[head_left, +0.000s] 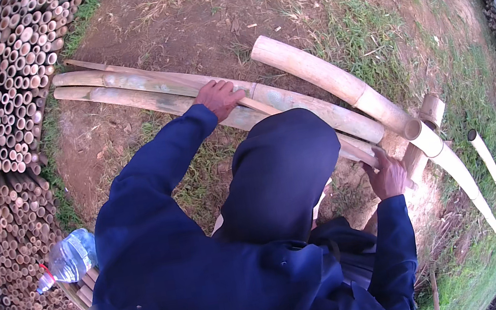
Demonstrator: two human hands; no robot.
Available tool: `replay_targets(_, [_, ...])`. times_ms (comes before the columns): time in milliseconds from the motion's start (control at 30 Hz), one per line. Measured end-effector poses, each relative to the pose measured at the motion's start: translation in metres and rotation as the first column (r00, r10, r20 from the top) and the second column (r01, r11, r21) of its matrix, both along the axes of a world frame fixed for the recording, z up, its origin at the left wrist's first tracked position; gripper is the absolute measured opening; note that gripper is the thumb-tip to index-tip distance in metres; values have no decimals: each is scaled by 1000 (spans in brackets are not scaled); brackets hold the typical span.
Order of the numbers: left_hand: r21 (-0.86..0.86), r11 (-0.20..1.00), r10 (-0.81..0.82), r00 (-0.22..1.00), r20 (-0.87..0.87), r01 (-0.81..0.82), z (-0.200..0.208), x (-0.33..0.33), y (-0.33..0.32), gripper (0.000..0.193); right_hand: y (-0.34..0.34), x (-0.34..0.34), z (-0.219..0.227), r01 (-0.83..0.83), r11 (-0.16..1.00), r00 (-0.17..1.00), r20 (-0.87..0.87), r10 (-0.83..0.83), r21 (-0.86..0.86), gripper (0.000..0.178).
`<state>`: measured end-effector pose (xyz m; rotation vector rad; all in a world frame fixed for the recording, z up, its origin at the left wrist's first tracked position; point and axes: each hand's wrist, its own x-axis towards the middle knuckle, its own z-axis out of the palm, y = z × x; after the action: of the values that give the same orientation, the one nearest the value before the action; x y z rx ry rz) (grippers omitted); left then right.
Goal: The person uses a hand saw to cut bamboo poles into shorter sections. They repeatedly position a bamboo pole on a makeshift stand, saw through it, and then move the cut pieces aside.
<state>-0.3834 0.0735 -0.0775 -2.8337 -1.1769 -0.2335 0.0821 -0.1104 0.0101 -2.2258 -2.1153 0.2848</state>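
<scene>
The fingers of my left hand are curled over a bamboo strip, which lies slantwise along two long bamboo poles; I judge that they press it down there so that it cannot skid on the round surfaces. Further along, the fingers of my right hand are folded in around a narrow piece near the near ends, which looks like the same strip, though my dark hood hides the stretch between, so I cannot be sure. Holding it at two points well apart probably steadies its length. Of the two poles, the far pole and the near pole lie side by side, perhaps to make a broader rest than one would. Beyond them a thick pole slants over the bare soil, and a short bamboo piece sits crosswise by its end, maybe as a prop. Off to my left are stacked bamboo culms and a clear bottle, likely put there to be out of the way.
</scene>
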Motion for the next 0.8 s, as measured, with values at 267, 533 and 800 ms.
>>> replay_targets(267, [-8, 997, -76, 997, 14, 76, -2, 26, -70, 18, -53, 58, -69, 27, 998, 1000, -13, -26, 48, 21])
replay_targets(533, [-571, 818, -103, 958, -267, -72, -43, 2, -63, 29, -85, 68, -80, 8, 999, 996, 83, -12, 41, 23])
replay_targets(800, [-520, 854, 203, 916, 347, 8, 110, 104, 74, 42, -126, 120, -58, 148, 985, 982, 106, -157, 90, 40])
